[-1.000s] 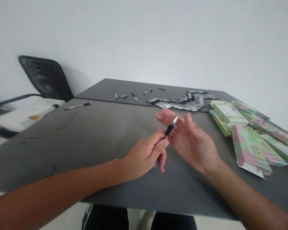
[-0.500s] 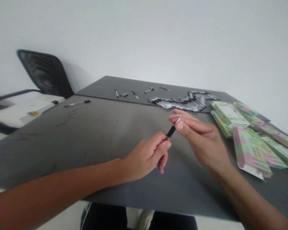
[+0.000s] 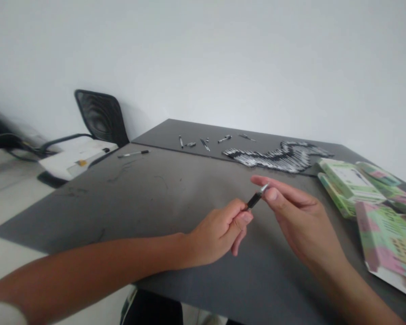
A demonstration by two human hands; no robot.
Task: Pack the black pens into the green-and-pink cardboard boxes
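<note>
Head view: a person at a grey tabletop (image 3: 98,212) works a short black pen barrel (image 3: 255,200) between two bare hands.
Left hand (image 3: 216,237): fingers curled and pressed together, pinching the barrel's lower end.
Right hand (image 3: 302,221): thumb and forefinger pinching the silver tip, remaining fingers closed alongside.
Barrel position: held in the air between both hands, above the table's near half.
Far side: a long curving row of black-and-silver pen parts (image 3: 277,159) lies beyond loose pen parts (image 3: 205,143); a single pen (image 3: 133,154) lies apart to the left.
Right side: green-and-pink printed cartons (image 3: 389,239) lie just beyond the right hand.
Background: a black mesh chair (image 3: 101,117).
</note>
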